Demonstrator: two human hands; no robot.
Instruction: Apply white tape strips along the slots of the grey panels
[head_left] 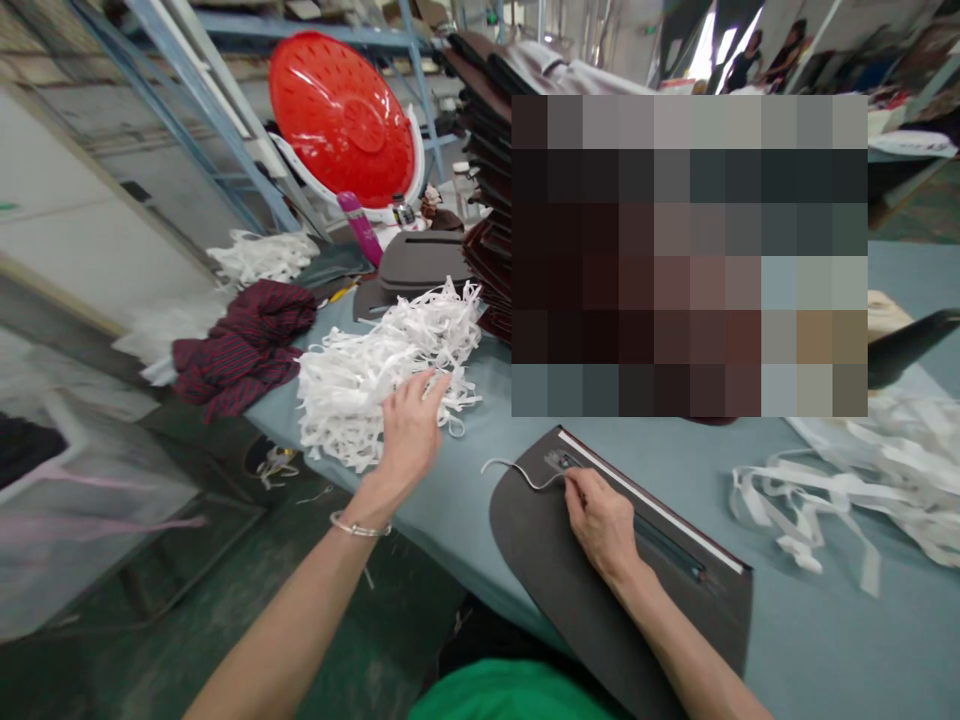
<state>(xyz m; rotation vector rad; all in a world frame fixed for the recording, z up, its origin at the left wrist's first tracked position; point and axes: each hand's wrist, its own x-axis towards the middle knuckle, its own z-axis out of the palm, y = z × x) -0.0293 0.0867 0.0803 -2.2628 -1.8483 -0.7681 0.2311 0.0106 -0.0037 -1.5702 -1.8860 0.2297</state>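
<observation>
1. The dark brown panel [540, 560] lies at the near edge of the blue-grey tabletop [465, 500], with its rounded end hanging over that edge. A white band [652, 500] already runs along its straight side, and a dark slot or zip line [667, 540] runs just beside that band. A thin white strip [521, 476] curls out from the right hand across the panel, its free end lying past the panel's edge on the tabletop.
2. The right hand [602, 525] lies palm down on the panel, with its fingers drawn together at a small fitting near the slot. It appears to pinch the thin white strip there, though the fingers partly hide the hold.
3. The left hand [411, 432] rests on a loose pile of white strips [379, 375] near the tabletop's left edge. Its fingers are loosely curved and lie on the strips; whether they have hold of any, I cannot tell. A thin silver bangle [360, 525] circles the left wrist.
4. Both forearms reach forward from the near edge, the left angled inward from the lower left and the right from the lower right.
5. Toward the far edge, a tall stack of dark panels [487, 170] rises, partly hidden by a pixelated block. A grey panel with a slot [424, 265] lies nearby, and another heap of white strips [847, 490] lies at the right edge.
</observation>
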